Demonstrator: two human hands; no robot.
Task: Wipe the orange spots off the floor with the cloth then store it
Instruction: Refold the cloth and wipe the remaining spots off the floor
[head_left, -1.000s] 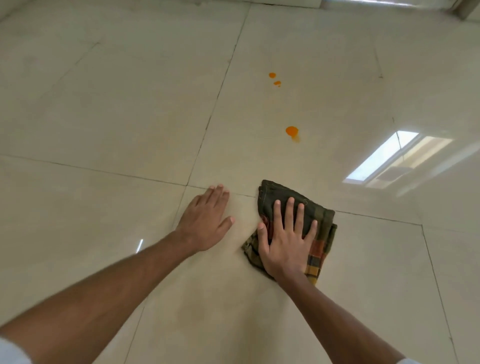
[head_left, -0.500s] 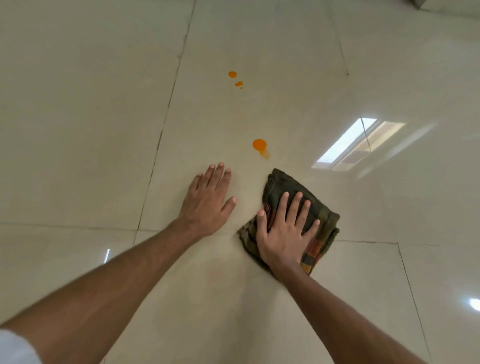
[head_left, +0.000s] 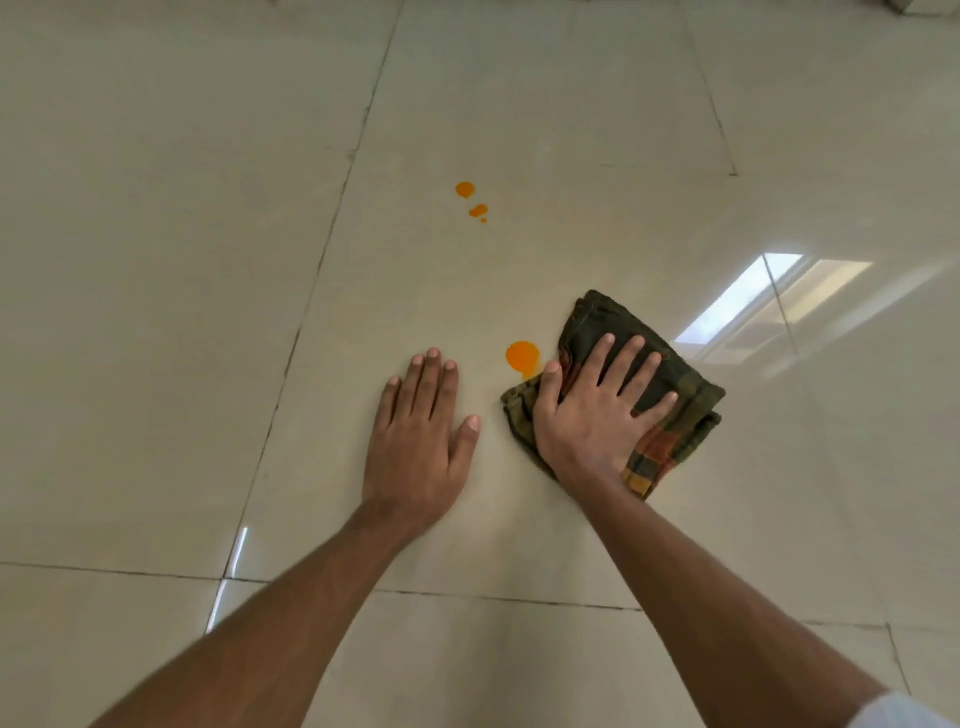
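Right hand (head_left: 592, 410) flat and spread, palm down, pressing on the folded dark green plaid cloth (head_left: 670, 395) on the glossy beige tile floor (head_left: 156, 312). Left hand (head_left: 421, 441) flat too, fingers together and thumb out, resting on bare tile just left of the cloth. Largest orange spot (head_left: 522, 356) at the cloth's left edge by the right thumb; smaller orange spots (head_left: 470, 200) farther ahead, unwiped
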